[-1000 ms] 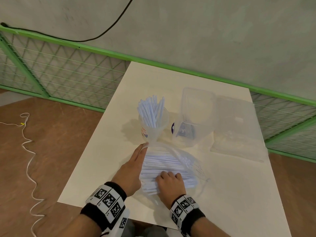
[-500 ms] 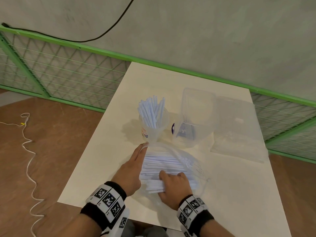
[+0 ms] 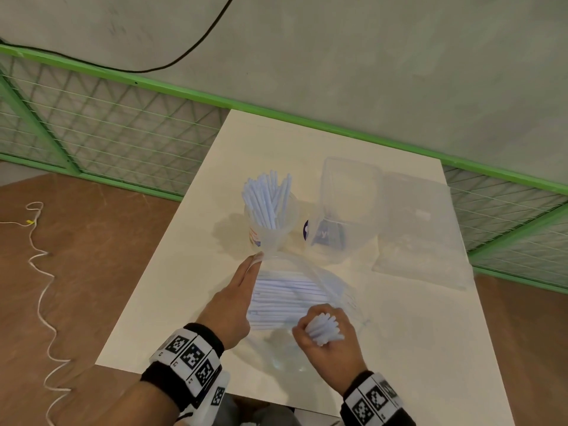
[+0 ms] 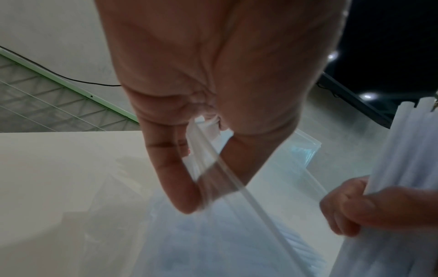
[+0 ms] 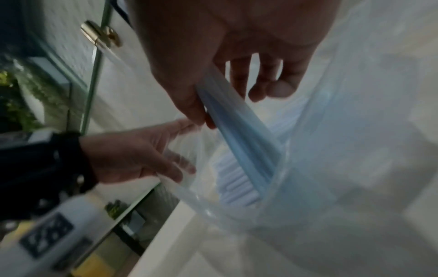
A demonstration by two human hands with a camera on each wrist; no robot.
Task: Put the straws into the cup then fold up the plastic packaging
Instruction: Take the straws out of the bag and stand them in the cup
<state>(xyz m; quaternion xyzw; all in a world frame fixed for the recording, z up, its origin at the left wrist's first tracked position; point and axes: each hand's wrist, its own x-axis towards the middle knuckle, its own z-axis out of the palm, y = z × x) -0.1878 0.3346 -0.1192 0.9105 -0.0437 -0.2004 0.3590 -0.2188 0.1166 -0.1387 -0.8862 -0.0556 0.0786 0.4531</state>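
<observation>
Straws, pale blue-white and paper-wrapped [image 3: 285,298], lying loose inside clear plastic packaging bag [image 3: 333,290] on cream tabletop [image 3: 399,348]; blurred through the film, count not readable; bag's outline hard to follow against the tabletop; right wrist view smeared, left wrist view soft at the edges, forearms cut off at bottom of head view.

Left hand [image 3: 233,305] beside the bag's left edge, fingers mostly extended, thumb and finger pinching the bag's rim strip [image 4: 213,166] and lifting it; mouth of bag held open.

Right hand [image 3: 325,342] curled tight round bundle of blue-white straws [image 3: 324,329], cut ends pointing up toward the head camera; lower ends of the bundle reaching down into the bag mouth [image 5: 239,138], just above the loose straws.

Clear plastic cup with printed label [image 3: 270,238] upright just beyond the bag, touching or nearly touching its far corner; filled with standing blue-white straws [image 3: 267,201] fanning above the rim.

Clear rectangular plastic container [image 3: 347,210] right of the cup, dark-printed item inside its base, not legible; flat clear plastic lid or sheet [image 3: 424,235] further right, contents under it indistinct.
</observation>
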